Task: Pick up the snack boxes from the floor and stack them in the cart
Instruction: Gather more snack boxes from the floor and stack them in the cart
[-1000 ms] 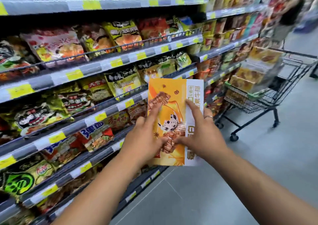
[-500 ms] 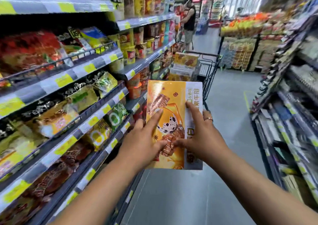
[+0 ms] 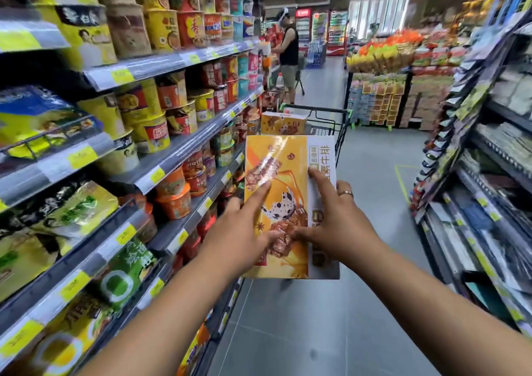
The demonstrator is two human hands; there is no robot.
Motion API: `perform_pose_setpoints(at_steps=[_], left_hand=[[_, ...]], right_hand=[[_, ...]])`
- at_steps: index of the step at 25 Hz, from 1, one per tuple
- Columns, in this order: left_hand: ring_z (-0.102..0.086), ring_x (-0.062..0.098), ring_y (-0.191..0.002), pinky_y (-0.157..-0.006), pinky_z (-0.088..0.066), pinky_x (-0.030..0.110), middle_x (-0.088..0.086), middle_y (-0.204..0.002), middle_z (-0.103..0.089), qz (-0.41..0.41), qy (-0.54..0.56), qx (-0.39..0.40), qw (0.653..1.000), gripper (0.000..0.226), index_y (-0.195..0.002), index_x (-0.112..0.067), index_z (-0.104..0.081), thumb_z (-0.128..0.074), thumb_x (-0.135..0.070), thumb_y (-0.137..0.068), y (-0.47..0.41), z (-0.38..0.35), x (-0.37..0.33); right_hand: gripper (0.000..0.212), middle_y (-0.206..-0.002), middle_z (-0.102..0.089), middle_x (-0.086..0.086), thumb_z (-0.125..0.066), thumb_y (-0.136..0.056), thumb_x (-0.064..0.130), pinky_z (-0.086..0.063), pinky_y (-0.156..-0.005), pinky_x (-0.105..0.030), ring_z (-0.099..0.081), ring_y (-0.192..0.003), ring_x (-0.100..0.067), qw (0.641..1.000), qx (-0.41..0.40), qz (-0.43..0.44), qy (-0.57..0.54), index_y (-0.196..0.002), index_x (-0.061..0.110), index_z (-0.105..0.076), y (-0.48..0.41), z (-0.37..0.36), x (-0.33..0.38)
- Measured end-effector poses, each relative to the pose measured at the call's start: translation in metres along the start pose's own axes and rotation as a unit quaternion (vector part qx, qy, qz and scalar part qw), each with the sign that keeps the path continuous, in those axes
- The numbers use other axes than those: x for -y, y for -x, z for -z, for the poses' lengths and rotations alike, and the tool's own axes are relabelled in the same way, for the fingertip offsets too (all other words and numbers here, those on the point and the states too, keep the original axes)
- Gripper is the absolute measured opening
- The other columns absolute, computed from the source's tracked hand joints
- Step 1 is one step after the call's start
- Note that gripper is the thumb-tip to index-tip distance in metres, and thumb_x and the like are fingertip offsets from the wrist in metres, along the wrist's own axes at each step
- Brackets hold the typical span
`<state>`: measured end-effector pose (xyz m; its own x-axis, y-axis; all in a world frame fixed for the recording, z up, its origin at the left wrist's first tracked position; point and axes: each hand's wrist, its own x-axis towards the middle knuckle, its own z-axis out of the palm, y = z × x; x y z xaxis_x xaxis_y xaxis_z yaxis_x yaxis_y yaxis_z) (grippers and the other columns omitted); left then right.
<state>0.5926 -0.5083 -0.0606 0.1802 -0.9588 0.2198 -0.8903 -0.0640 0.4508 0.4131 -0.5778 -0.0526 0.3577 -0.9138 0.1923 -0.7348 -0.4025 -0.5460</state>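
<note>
Orange snack box is held upright in mid-air between both grips, well above the floor. Left grip clasps its left edge, index finger and thumb laid across the front face. Right grip clasps the white right edge. Just beyond the grips stands the cart, with a matching box inside. Noodle-cup shelves run to the left.

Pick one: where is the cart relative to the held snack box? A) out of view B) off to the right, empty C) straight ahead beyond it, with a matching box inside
C: the cart stands down the aisle just past the snack box gripped by the left hand and right hand, and a matching box sits in it.
</note>
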Motion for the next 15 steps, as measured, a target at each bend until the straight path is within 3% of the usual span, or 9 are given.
perform_pose_setpoints(at_steps=[2,7,11,15], left_hand=[[-0.055,0.027,-0.113,-0.088,-0.049,0.036,0.006,-0.131,-0.043,0.002,0.0,-0.005,1.0,0.089,-0.143,-0.06,0.003,-0.063,-0.055,-0.084,-0.048,-0.008,-0.005],[-0.046,0.033,-0.129,-0.102,-0.045,0.047,0.013,-0.15,-0.031,0.016,0.005,0.017,1.0,0.089,-0.142,-0.062,0.003,-0.064,-0.054,-0.084,-0.163,-0.031,0.007],[-0.055,0.031,-0.113,-0.091,-0.05,0.044,0.009,-0.134,-0.04,0.0,-0.011,0.021,1.0,0.089,-0.145,-0.058,0.002,-0.063,-0.056,-0.084,-0.262,-0.046,0.033],[-0.054,0.03,-0.115,-0.093,-0.049,0.041,0.01,-0.135,-0.041,-0.019,-0.009,0.039,0.999,0.088,-0.145,-0.058,0.001,-0.063,-0.056,-0.084,-0.374,-0.062,0.063]], right_hand=[[0.117,-0.146,-0.024,-0.011,-0.082,-0.064,0.053,-0.049,-0.094,-0.045,-0.051,-0.121,-0.033,1.0,-0.003,0.007,0.0,-0.144,0.054,0.003,-0.049,0.006,-0.017],[0.118,-0.146,-0.023,-0.01,-0.083,-0.062,0.054,-0.05,-0.092,-0.048,-0.053,-0.118,-0.033,1.0,0.011,-0.001,-0.006,-0.142,0.056,0.003,-0.163,0.0,-0.048],[0.118,-0.148,-0.023,-0.015,-0.083,-0.063,0.051,-0.046,-0.098,-0.042,-0.051,-0.121,-0.033,1.0,0.008,-0.012,-0.005,-0.147,0.05,0.0,-0.258,-0.015,-0.063],[0.115,-0.148,-0.023,-0.014,-0.083,-0.065,0.048,-0.047,-0.097,-0.042,-0.051,-0.122,-0.033,0.999,-0.011,-0.042,-0.009,-0.147,0.05,-0.003,-0.357,-0.037,-0.078]])
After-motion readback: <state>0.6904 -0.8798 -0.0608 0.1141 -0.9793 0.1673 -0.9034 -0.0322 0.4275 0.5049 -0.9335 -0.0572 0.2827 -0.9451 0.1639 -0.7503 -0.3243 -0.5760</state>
